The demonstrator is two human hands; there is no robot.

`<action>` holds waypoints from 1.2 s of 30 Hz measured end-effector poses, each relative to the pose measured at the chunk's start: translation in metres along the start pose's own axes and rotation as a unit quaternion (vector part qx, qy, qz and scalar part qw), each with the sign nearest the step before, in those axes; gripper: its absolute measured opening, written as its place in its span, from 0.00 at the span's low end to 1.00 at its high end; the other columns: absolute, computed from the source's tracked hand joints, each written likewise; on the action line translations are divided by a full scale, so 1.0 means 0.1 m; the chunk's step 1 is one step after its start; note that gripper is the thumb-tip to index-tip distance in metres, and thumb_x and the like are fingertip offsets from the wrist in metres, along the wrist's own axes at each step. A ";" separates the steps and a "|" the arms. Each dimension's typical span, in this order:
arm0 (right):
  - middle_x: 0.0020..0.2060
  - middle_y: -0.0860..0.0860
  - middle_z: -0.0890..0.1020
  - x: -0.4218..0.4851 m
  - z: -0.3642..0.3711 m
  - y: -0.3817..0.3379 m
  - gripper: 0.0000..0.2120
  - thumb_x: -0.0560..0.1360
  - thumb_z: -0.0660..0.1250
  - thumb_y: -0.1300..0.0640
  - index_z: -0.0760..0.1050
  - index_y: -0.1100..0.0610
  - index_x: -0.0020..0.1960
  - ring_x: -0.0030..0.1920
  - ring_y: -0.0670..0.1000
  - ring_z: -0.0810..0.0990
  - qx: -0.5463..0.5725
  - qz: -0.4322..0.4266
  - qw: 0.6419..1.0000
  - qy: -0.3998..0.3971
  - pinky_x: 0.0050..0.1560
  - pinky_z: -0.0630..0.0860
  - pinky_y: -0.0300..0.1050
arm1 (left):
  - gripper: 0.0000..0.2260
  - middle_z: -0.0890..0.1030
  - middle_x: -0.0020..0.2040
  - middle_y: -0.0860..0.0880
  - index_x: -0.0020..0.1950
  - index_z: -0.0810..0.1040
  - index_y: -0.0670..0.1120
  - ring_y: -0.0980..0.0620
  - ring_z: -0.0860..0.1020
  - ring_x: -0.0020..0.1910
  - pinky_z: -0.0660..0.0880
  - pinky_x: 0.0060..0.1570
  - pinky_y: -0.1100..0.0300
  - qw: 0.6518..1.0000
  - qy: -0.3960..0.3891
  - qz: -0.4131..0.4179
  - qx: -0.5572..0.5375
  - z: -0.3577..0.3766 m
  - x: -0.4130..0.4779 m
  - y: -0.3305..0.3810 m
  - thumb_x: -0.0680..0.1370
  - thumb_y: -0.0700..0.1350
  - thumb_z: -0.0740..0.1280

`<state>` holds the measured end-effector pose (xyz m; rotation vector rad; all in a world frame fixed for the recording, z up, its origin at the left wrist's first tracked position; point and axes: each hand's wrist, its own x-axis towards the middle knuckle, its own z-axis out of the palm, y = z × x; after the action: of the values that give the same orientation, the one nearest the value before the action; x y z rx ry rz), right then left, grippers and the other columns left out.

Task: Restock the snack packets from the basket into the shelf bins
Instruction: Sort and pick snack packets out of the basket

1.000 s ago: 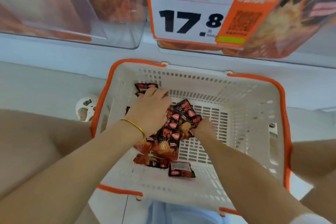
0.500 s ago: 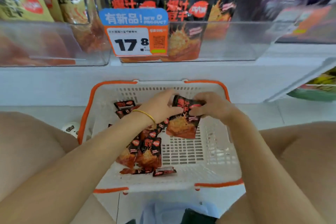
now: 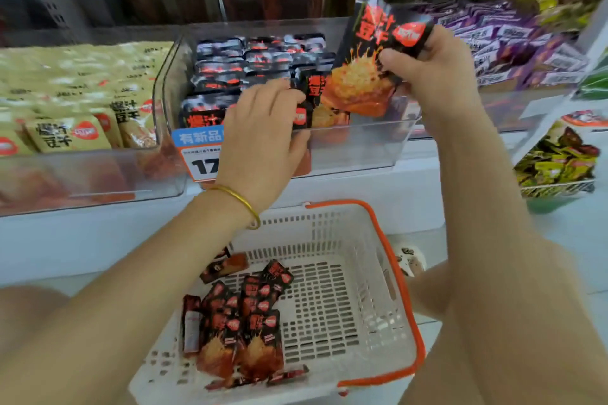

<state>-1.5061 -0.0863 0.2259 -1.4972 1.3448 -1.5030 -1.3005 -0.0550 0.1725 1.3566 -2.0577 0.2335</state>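
Note:
My right hand [image 3: 434, 72] grips a black-and-orange snack packet [image 3: 368, 56] and holds it upright over the right end of the clear shelf bin [image 3: 362, 145]. That bin holds several packets of the same kind [image 3: 230, 76] standing in rows. My left hand [image 3: 263, 131] reaches over the bin's front rim, its fingers lying against the front packets and its thumb outside the wall. Below, the white basket [image 3: 365, 260] with orange handles holds several more packets [image 3: 243, 325] piled at its left side.
A bin of yellow packets [image 3: 82, 115] stands left of the black ones and a bin of purple packets [image 3: 513, 39] stands to the right. Green packets [image 3: 556, 161] fill a lower rack at the right. A price tag [image 3: 197, 154] hangs on the bin front.
Both hands have risen from the basket to the shelf bin. The right hand has carried one packet up. The view has tilted up to the shelf.

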 end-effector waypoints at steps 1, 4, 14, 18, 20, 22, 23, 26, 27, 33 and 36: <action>0.31 0.46 0.78 0.10 0.06 0.02 0.10 0.72 0.70 0.65 0.74 0.51 0.40 0.27 0.39 0.76 -0.022 0.002 1.000 -0.002 0.28 0.74 0.37 | 0.20 0.71 0.68 0.42 0.64 0.73 0.42 0.40 0.67 0.67 0.63 0.65 0.43 0.999 -0.021 0.009 0.040 0.05 0.00 -0.04 0.74 0.45 0.67; 0.35 0.53 0.80 0.36 0.22 0.24 0.06 0.71 0.71 0.65 0.77 0.60 0.47 0.30 0.42 0.80 -0.131 0.076 0.986 -0.067 0.33 0.79 0.39 | 0.26 0.62 0.75 0.42 0.73 0.65 0.44 0.42 0.59 0.74 0.52 0.71 0.40 0.989 -0.085 0.012 0.121 0.18 -0.03 -0.10 0.77 0.49 0.66; 0.38 0.55 0.73 0.63 0.64 0.50 0.21 0.70 0.74 0.54 0.63 0.59 0.33 0.44 0.53 0.74 -0.377 0.158 0.905 -0.116 0.45 0.73 0.44 | 0.28 0.68 0.71 0.39 0.72 0.67 0.41 0.39 0.66 0.70 0.56 0.69 0.37 0.982 -0.071 0.042 0.172 0.27 -0.04 -0.18 0.74 0.47 0.69; 0.51 0.58 0.76 0.67 0.62 0.57 0.31 0.67 0.77 0.52 0.66 0.66 0.60 0.57 0.57 0.77 -0.320 0.178 0.927 -0.072 0.47 0.73 0.46 | 0.29 0.68 0.71 0.38 0.71 0.67 0.41 0.39 0.66 0.70 0.56 0.70 0.38 0.983 -0.064 0.050 0.164 0.25 -0.04 -0.18 0.72 0.45 0.71; 0.60 0.59 0.73 0.62 0.58 0.53 0.36 0.67 0.77 0.53 0.61 0.65 0.66 0.60 0.60 0.75 -0.314 0.168 0.933 -0.045 0.55 0.74 0.51 | 0.28 0.68 0.71 0.38 0.70 0.68 0.41 0.39 0.65 0.71 0.55 0.70 0.39 0.985 -0.046 0.060 0.154 0.23 -0.06 -0.17 0.72 0.42 0.71; 0.55 0.57 0.74 0.51 0.51 0.44 0.29 0.68 0.76 0.53 0.66 0.62 0.60 0.51 0.56 0.76 -0.322 0.110 0.940 -0.018 0.50 0.75 0.49 | 0.24 0.69 0.70 0.38 0.68 0.71 0.40 0.39 0.65 0.71 0.55 0.71 0.40 0.988 -0.011 0.080 0.131 0.20 -0.09 -0.15 0.72 0.38 0.70; 0.47 0.55 0.74 0.40 0.46 0.38 0.22 0.68 0.76 0.52 0.68 0.59 0.52 0.44 0.53 0.74 -0.325 0.069 0.943 0.003 0.43 0.73 0.43 | 0.22 0.70 0.69 0.38 0.66 0.72 0.39 0.39 0.65 0.70 0.56 0.72 0.40 0.989 0.010 0.094 0.115 0.19 -0.13 -0.15 0.72 0.36 0.69; 0.33 0.48 0.69 -0.16 0.37 0.20 0.17 0.69 0.75 0.56 0.66 0.56 0.41 0.34 0.49 0.69 -0.272 -0.021 0.962 0.029 0.34 0.63 0.39 | 0.17 0.74 0.66 0.39 0.60 0.76 0.38 0.40 0.70 0.65 0.63 0.68 0.43 0.987 0.061 0.133 0.070 0.17 -0.35 -0.18 0.72 0.32 0.66; 0.31 0.47 0.70 -0.38 0.40 0.21 0.15 0.68 0.75 0.58 0.67 0.55 0.39 0.32 0.47 0.70 -0.231 -0.016 0.973 0.006 0.33 0.64 0.39 | 0.17 0.75 0.64 0.40 0.59 0.77 0.38 0.39 0.71 0.62 0.66 0.66 0.44 0.987 0.057 0.136 0.065 0.18 -0.47 -0.23 0.71 0.32 0.65; 0.36 0.60 0.82 -1.11 1.20 1.28 0.06 0.74 0.68 0.62 0.75 0.64 0.41 0.36 0.56 0.83 -0.231 0.214 0.884 -0.346 0.40 0.80 0.49 | 0.14 0.76 0.62 0.41 0.53 0.76 0.43 0.41 0.69 0.59 0.73 0.53 0.45 0.975 -0.173 0.115 0.083 0.52 -1.38 -0.84 0.70 0.37 0.60; 0.43 0.66 0.82 -1.32 1.58 2.06 0.07 0.76 0.65 0.63 0.73 0.65 0.40 0.40 0.60 0.83 -0.256 0.326 0.821 -0.394 0.45 0.81 0.55 | 0.14 0.78 0.60 0.42 0.48 0.81 0.44 0.40 0.74 0.58 0.76 0.49 0.44 0.943 -0.312 0.052 0.107 0.64 -1.57 -1.09 0.63 0.35 0.72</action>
<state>-1.3789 -0.0590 -0.0343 -1.4592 1.5177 -0.0305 -1.1928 -0.0159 0.0061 1.5989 -2.6965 0.0757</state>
